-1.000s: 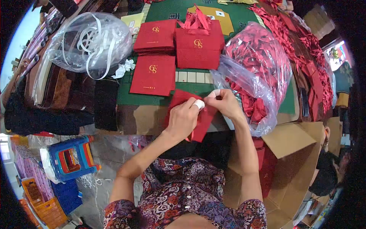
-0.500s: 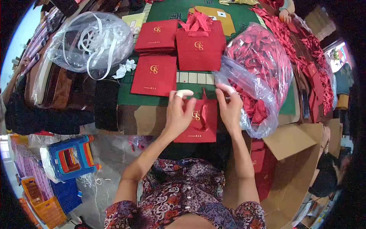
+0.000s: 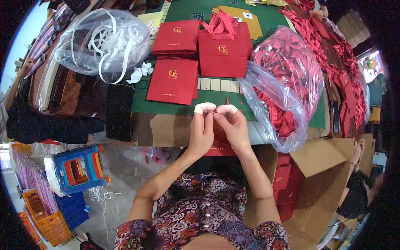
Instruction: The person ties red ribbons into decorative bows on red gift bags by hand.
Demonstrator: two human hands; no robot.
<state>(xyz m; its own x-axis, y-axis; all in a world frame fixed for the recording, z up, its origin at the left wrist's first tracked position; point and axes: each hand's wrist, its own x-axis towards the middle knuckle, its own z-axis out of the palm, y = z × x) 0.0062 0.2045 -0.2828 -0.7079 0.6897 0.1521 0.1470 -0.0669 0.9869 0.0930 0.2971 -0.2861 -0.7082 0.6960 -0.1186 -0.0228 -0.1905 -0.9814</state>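
Note:
My left hand and my right hand meet fingertip to fingertip above a red paper bag at the table's front edge. White wraps cover both index fingers. Each hand is pinched; whatever lies between the fingertips is too small to make out. Most of the bag is hidden behind my hands. Beyond them lie a lower stack of flat red bags and an upper stack. To their right are red bags with ribbon handles. A clear plastic bag of red ribbons rests at the right.
At the left is a clear bag of white cord. An open cardboard box holding red bags stands below right. Plastic stools are at lower left. Another person's hand shows at the right edge.
Both hands have come together over the front bag, index fingers and thumbs now closed at the tips. The front bag is now mostly covered. The view has shifted slightly.

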